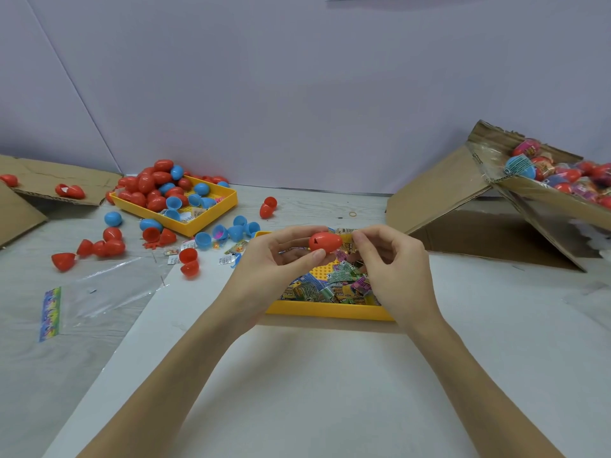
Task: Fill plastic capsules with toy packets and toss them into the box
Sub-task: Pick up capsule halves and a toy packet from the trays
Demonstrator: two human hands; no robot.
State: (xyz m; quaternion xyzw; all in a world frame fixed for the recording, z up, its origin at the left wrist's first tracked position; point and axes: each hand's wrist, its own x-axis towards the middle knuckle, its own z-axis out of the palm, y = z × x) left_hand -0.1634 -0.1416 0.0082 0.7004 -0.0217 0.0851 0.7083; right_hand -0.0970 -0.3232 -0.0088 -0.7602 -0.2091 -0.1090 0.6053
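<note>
red capsule [325, 241] pinched in left hand [281, 251]

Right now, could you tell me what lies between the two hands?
The head view shows a closed red capsule, held by the left hand and right hand above the yellow tray of packets.

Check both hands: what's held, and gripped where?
The left hand holds a closed red capsule by its blunt left end, thumb below, fingers behind. The right hand pinches near its pointed end; what it grips cannot be told.
</note>
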